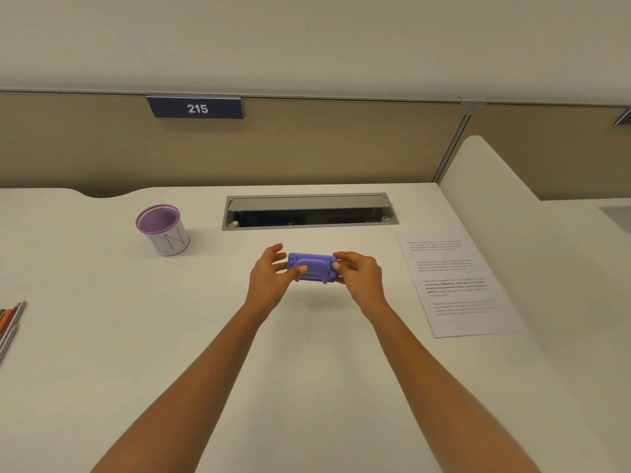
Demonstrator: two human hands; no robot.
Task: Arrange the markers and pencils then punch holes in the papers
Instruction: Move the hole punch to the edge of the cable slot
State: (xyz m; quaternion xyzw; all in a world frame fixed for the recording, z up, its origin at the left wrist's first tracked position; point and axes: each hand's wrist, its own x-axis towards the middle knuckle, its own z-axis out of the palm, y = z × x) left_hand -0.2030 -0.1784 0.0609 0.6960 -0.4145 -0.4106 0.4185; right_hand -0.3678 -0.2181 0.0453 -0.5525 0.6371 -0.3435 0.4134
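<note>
The blue sign (197, 108) on the partition reads 215; the printed sheet (456, 283) to my right is too small to read. My left hand (269, 279) and right hand (358, 274) pinch the purple hole punch (312, 268) by its ends above the desk (170, 336), long axis running left-right.

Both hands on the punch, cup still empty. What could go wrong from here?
1. Order slip, likely: the pencils lie loose at the desk's left edge and the purple cup is empty, yet the left hand and right hand hold the purple hole punch.
2. The punch is pinched by its ends above the desk; it could drop.
3. The open cable tray behind could swallow small items.
</note>
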